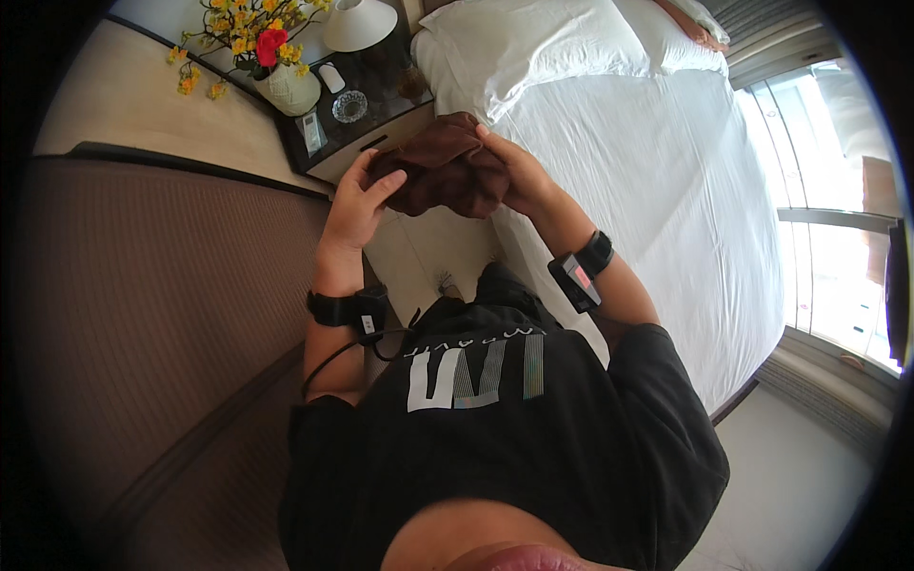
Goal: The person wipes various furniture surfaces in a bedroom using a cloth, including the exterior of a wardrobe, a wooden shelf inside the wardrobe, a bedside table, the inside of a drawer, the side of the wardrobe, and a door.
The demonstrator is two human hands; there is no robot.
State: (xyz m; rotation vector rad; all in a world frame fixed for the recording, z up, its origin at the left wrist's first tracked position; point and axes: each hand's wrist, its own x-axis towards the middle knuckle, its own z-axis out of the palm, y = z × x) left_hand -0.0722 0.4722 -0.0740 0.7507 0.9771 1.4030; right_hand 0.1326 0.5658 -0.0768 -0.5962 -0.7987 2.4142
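Note:
A bunched dark brown cloth [443,171] hangs in the air between my two hands, in front of the bedside table. Its folds gather loosely, and its full shape cannot be made out. My left hand [357,202] grips the cloth's left side, thumb on top. On the other side my right hand [522,173] holds the upper right edge, its thumb against the fabric and the other fingers mostly hidden behind. Both wrists wear black straps with small devices, and a black cable runs from the left one.
A bed [666,190] with a white sheet and pillows [543,48] fills the right; what looks like another person's arm [690,24] rests there. The dark nightstand [376,133] bears a lamp [360,24], flower vase [288,90] and glass ashtray [349,107]. Brown ribbed panels [171,257] stand left.

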